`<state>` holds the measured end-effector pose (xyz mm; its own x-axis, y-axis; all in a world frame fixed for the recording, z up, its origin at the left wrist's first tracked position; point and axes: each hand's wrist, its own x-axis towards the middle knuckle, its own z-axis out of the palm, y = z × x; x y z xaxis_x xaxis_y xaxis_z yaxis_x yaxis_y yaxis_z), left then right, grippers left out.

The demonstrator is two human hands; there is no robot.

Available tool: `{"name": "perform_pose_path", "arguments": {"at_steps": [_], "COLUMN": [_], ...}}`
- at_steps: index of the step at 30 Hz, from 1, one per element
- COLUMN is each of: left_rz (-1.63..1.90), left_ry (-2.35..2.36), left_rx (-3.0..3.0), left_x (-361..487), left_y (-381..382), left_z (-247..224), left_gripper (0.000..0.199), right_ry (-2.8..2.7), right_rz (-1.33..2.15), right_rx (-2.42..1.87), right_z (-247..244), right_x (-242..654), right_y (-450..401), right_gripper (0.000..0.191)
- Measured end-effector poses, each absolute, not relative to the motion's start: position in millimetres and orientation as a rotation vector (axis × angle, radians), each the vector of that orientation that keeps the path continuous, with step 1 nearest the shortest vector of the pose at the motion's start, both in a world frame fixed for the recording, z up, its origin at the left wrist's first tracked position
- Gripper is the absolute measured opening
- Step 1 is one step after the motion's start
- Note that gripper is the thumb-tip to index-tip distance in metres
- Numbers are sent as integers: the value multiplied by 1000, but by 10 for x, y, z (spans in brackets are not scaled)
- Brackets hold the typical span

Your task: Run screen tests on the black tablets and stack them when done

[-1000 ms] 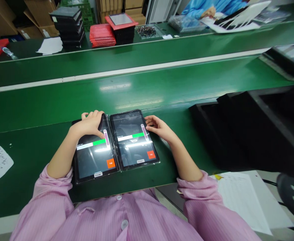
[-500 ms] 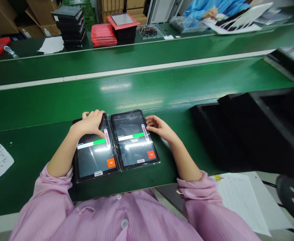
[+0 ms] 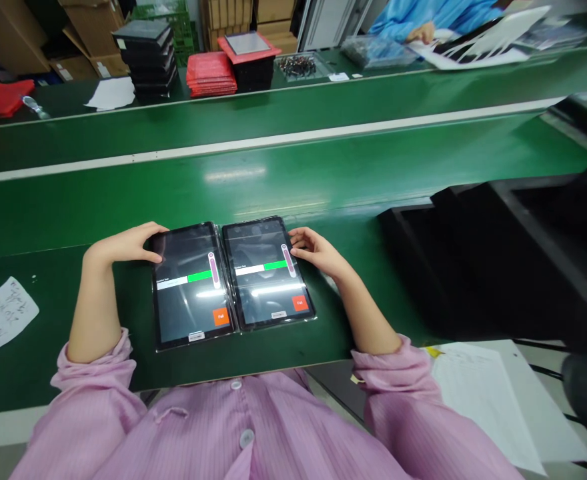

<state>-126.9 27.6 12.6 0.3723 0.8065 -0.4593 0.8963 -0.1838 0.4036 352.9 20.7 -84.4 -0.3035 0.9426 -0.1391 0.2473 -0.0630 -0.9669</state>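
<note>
Two tablets lie side by side, screens up, on the green bench. The left tablet and the right tablet both show a white and green bar, a purple slider and an orange-red "Fail" box. Clear film shows along their edges. My left hand grips the left tablet's upper left edge, thumb at its front border and fingers by the top corner. At the right tablet's right edge, my right hand holds on with thumb and curled fingers. Some fingertips are hidden.
Black trays stand to the right. A handwritten note lies at left, and paper sheets lie low at right. Across the bench are black stacked boxes, red pouches and a co-worker's hand with a blue sleeve.
My left hand has slid left off the left tablet's screen to its upper left edge. The right hand stays at the right tablet's edge. The view has shifted slightly.
</note>
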Motion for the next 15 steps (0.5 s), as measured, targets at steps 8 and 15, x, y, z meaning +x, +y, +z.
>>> {"name": "perform_pose_path", "arguments": {"at_steps": [8,15], "left_rz": [-192,372], "left_ry": [1513,1865], "left_rx": [2035,1781], "left_x": [-1197,-1187], "left_y": [316,-292], "left_z": [88,-101], "left_gripper": [83,93], "right_ry": [-1581,-1633], "right_rz": [1395,1369], "right_rx": [-1287,-1287], "right_z": [-872,-881], "right_x": [3531,3530], "right_y": [244,261], "right_gripper": [47,46]}}
